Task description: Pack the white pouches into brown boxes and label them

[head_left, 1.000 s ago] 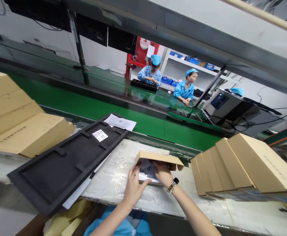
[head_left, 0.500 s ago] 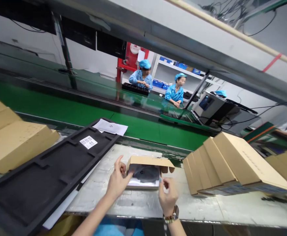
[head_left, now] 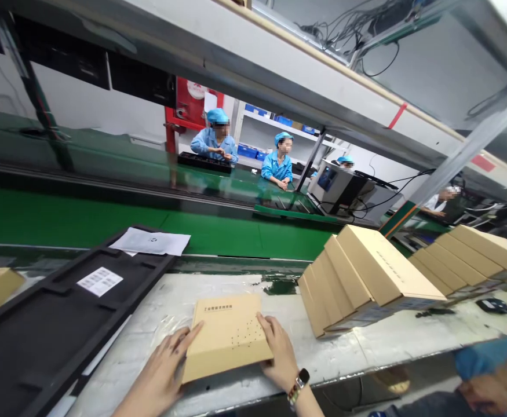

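Note:
A small cardboard box point(head_left: 227, 327) with its lid folded down lies before me on the worktable. Dark printed characters run along the far part of its top, and small dark dots mark the right part. My left hand point(head_left: 166, 362) grips the box's left side, thumb along the edge. On the right side, my right hand point(head_left: 279, 353) has its fingers wrapped round the edge. The two hands hold the box between them; what lies inside is hidden by the lid.
To the left lies a black tray point(head_left: 62, 330) bearing a label sheet point(head_left: 100, 281) and a white printed bag point(head_left: 151, 241). Stacked cardboard boxes point(head_left: 344, 278) lean at right. Behind runs a green conveyor point(head_left: 218, 229). A person's hand point(head_left: 488, 394) shows at lower right; co-workers sit beyond.
The box stood open with a dark item inside; its lid is now down over it. Both hands have moved onto the box's sides, and my view has turned to the right.

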A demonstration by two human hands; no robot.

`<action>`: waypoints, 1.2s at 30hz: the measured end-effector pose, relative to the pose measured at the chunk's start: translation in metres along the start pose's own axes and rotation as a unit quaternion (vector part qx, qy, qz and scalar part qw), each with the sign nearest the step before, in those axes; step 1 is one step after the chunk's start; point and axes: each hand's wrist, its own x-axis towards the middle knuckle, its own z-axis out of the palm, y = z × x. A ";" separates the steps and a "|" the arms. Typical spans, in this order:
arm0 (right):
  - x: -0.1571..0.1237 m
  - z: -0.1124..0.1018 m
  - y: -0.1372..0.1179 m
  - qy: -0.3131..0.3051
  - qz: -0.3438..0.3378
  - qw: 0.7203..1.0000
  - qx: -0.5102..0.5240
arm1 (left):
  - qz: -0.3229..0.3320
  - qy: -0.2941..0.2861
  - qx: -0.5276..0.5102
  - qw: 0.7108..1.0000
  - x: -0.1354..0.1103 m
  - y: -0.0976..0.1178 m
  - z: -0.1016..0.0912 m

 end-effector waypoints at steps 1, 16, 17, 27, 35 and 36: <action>-0.007 0.001 0.000 -0.020 0.003 1.000 -0.014 | -0.004 -0.006 0.008 1.000 -0.007 -0.001 0.006; 0.151 -0.057 -0.005 0.016 0.099 0.995 0.019 | -0.179 0.108 0.044 0.977 0.161 0.051 -0.055; 0.159 -0.061 -0.006 0.017 0.087 0.996 0.014 | -0.170 0.101 0.037 0.980 0.167 0.050 -0.060; 0.143 -0.078 -0.013 -0.025 -0.021 0.999 0.011 | -0.084 0.007 -0.059 0.995 0.149 0.052 -0.080; 0.127 -0.068 0.000 0.027 -0.062 0.998 0.016 | -0.076 -0.017 -0.106 0.991 0.129 0.041 -0.073; 0.124 -0.067 0.001 0.034 -0.065 0.997 0.018 | -0.076 -0.009 -0.106 0.991 0.124 0.040 -0.069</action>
